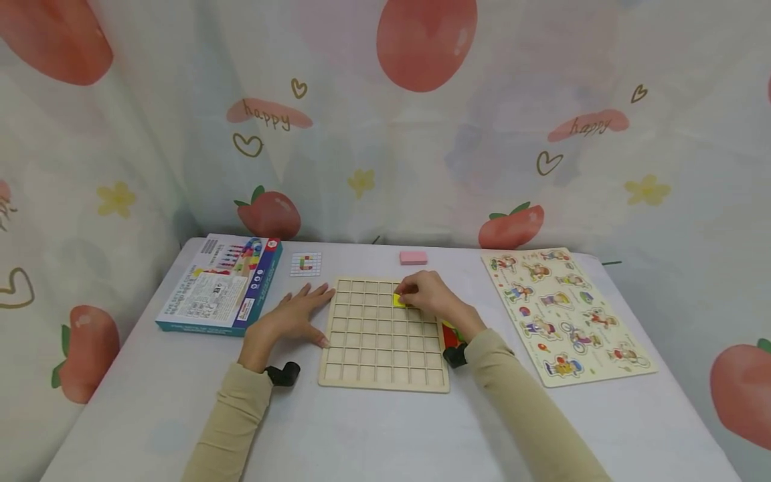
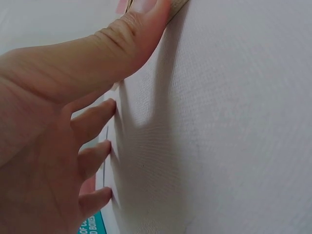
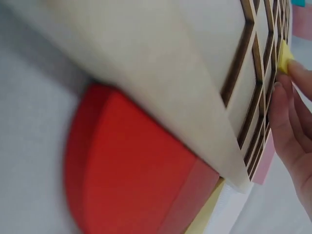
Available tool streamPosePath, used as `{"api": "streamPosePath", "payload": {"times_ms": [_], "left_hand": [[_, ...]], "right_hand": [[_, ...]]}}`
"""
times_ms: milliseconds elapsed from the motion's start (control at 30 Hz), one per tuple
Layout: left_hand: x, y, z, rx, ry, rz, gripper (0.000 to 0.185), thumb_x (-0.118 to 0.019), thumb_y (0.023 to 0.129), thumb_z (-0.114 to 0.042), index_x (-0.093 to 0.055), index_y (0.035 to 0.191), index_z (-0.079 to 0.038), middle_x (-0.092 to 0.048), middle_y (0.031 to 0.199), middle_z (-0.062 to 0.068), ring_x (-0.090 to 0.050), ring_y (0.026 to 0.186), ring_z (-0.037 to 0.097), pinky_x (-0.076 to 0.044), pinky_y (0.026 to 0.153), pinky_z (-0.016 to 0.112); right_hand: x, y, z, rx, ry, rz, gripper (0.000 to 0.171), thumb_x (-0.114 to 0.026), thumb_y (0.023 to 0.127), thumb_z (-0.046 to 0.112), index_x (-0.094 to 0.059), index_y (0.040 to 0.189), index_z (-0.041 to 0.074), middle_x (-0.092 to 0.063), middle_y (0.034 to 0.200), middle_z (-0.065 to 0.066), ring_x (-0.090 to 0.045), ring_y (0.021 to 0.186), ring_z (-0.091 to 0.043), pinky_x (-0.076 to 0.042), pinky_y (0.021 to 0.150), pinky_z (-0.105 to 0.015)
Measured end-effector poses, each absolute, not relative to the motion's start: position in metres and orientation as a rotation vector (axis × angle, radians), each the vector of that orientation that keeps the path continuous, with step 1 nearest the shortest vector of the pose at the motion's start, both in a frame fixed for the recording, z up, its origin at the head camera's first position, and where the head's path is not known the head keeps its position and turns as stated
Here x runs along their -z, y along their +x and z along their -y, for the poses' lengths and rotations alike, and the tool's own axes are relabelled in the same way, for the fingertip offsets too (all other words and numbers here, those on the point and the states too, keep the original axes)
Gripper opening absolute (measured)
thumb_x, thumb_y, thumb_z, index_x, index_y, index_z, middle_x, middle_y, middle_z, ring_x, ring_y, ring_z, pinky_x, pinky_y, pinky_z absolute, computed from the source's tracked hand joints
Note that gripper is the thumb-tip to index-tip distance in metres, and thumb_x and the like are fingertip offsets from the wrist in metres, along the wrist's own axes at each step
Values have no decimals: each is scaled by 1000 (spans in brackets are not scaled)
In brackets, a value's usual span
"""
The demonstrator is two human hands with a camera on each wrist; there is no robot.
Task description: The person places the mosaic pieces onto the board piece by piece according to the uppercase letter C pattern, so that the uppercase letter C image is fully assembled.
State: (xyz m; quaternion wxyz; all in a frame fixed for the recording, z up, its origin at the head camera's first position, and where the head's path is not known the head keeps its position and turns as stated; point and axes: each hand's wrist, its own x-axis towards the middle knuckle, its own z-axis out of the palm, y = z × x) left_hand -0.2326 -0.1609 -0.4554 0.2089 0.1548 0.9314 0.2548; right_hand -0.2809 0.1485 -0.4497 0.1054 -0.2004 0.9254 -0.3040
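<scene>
Our right hand point(image 1: 429, 296) pinches a yellow block point(image 1: 399, 300) over the upper middle of the grid board point(image 1: 385, 335) on the bench point(image 1: 373, 428), fingertips pointing left; our left hand point(image 1: 295, 318) lies flat, thumb at the board's left edge. At the left wrist, straight fingers point(image 2: 92, 117) press cloth. At the right wrist, the block sits at our fingertips beyond a red block point(image 3: 136, 170).

Lighting: bright, soft, even; no glare. Shadows: faint, short, under the left hand point(image 1: 293, 317) at 6 o'clock. Head view: sharp at centre, wide-angle bending toward 3 and 9 o'clock edges. Wrist views: close-range, soft-focused; red block point(image 3: 131, 170) blurred.
</scene>
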Motion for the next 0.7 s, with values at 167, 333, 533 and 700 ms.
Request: {"api": "streamPosePath", "payload": {"times_ms": [167,333,533,700], "left_hand": [[454,-230,162,-709,431,-2593,107,-90,77,-34,-30,163,-13,-19,172,11,-3,160,42,1,127,66],[454,-232,162,-713,433,-2597,106,-91,77,-33,-31,163,-14,-19,172,11,-3,160,41,0,126,66],[454,-234,162,-701,436,-2595,106,-90,78,-33,-30,163,-15,-19,173,11,-3,160,41,1,127,65],[456,-233,163,-708,422,-2589,105,-90,78,-33,-31,163,-16,-19,173,9,-2,160,39,1,127,64]], "right_hand": [[451,-281,-145,831,-658,-2785,12,-73,93,6,-81,102,3,-79,98,-9,-69,89,-20,-60,82,-35],[450,-281,-145,821,-699,-2799,10,-73,92,5,-81,99,3,-78,97,-9,-68,87,-20,-59,81,-34],[443,-276,-151,859,-656,-2753,13,-72,94,7,-79,105,5,-77,97,-7,-67,88,-19,-58,87,-38],[442,-269,-159,890,-638,-2720,16,-72,96,10,-77,110,6,-76,102,-6,-66,94,-20,-58,92,-39]]}}
